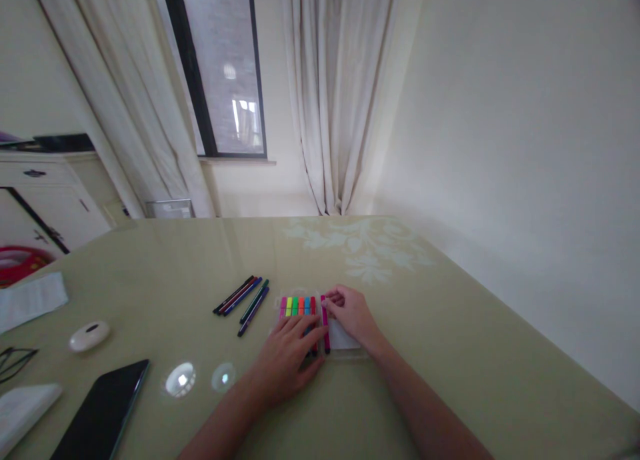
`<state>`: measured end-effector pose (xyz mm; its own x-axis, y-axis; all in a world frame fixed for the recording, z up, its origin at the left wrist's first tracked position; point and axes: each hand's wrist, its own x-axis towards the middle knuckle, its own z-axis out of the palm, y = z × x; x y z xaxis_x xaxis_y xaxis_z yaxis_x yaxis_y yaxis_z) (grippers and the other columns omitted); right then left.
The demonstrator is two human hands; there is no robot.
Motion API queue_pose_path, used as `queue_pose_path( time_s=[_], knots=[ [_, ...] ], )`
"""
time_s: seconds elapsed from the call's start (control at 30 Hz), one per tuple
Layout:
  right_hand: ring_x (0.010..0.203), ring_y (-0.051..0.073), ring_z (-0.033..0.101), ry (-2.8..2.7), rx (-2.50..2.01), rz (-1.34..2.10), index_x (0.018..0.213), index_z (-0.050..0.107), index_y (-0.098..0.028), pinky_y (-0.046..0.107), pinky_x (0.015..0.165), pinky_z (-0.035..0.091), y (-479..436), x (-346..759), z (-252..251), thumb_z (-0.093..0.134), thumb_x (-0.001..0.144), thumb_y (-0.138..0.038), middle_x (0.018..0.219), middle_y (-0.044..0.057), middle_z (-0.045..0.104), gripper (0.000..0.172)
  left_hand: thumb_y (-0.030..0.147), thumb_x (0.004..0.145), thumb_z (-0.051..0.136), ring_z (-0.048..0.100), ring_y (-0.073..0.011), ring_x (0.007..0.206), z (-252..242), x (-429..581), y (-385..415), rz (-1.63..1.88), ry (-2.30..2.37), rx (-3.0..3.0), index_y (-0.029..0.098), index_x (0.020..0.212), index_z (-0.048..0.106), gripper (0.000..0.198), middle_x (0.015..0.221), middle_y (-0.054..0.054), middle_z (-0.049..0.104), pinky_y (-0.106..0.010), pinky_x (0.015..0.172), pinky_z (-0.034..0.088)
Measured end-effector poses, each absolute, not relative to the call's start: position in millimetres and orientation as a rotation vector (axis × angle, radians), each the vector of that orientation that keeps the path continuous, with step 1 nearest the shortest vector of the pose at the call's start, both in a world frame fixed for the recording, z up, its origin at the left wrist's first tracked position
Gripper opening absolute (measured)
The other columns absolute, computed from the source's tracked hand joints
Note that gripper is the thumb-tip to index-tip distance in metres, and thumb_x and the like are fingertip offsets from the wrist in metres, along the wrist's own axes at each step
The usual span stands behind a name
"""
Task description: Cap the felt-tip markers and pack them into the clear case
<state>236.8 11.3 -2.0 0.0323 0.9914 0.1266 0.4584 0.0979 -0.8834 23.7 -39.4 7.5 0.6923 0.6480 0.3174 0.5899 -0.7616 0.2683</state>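
Note:
A row of coloured marker pens [299, 306] lies side by side in a clear plastic case [345, 343] on the green table. My left hand [287, 360] rests flat on the lower part of the row, fingers spread. My right hand [353, 315] pinches the top of a magenta pen [325, 327] at the right end of the row. Several dark pens [243, 297] lie loose on the table just left of the case.
A black tablet [103, 413] lies near the front left edge, with a white oval object [89, 335], a folded white cloth [30, 300] and glasses [13, 361] further left. A wall runs along the table's right side; curtains and a window stand behind.

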Motion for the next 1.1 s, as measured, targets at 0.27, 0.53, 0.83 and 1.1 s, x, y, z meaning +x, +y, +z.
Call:
queue_pose_path(
  time_s=[0.27, 0.53, 0.83, 1.1],
  knots=[
    [0.077, 0.017, 0.068, -1.836, -1.539, 0.57, 0.084, 0.079, -0.02, 0.029, 0.076, 0.05, 5, 234, 8, 0.073, 0.083, -0.014, 0.088, 0.005, 0.077, 0.008, 0.022, 0.098, 0.058, 0.061, -0.0267, 0.124, 11, 26, -40, 0.575, 0.889, 2.751, 0.028, 0.13, 0.065, 0.034, 0.137, -0.005, 0.068, -0.046, 0.108, 0.046],
    [0.08, 0.017, 0.065, -1.934, -1.592, 0.467, 0.079, 0.076, -0.02, 0.027, 0.076, 0.046, 1, 230, 11, 0.07, 0.087, -0.012, 0.087, 0.004, 0.074, 0.012, 0.028, 0.097, 0.064, 0.063, -0.0248, 0.121, 14, 29, -41, 0.626, 0.844, 2.644, 0.029, 0.12, 0.072, 0.024, 0.128, -0.003, 0.073, -0.043, 0.109, 0.046],
    [0.067, 0.015, 0.058, -1.778, -1.5, 0.319, 0.083, 0.076, -0.018, 0.028, 0.069, 0.043, -1, 237, 21, 0.067, 0.09, -0.015, 0.081, 0.003, 0.07, 0.011, 0.026, 0.101, 0.049, 0.066, -0.0282, 0.103, 15, -25, -1, 0.662, 2.009, 2.4, 0.02, 0.102, 0.07, 0.022, 0.108, -0.011, 0.072, -0.043, 0.092, 0.051],
    [0.064, 0.015, 0.056, -1.781, -1.457, 0.307, 0.084, 0.075, -0.019, 0.028, 0.066, 0.042, -5, 234, 21, 0.065, 0.09, -0.015, 0.082, 0.003, 0.07, 0.012, 0.034, 0.101, 0.05, 0.065, -0.029, 0.106, 4, -41, 9, 0.366, 2.149, 2.388, 0.02, 0.094, 0.069, 0.024, 0.108, -0.011, 0.071, -0.042, 0.093, 0.05]
  ],
)
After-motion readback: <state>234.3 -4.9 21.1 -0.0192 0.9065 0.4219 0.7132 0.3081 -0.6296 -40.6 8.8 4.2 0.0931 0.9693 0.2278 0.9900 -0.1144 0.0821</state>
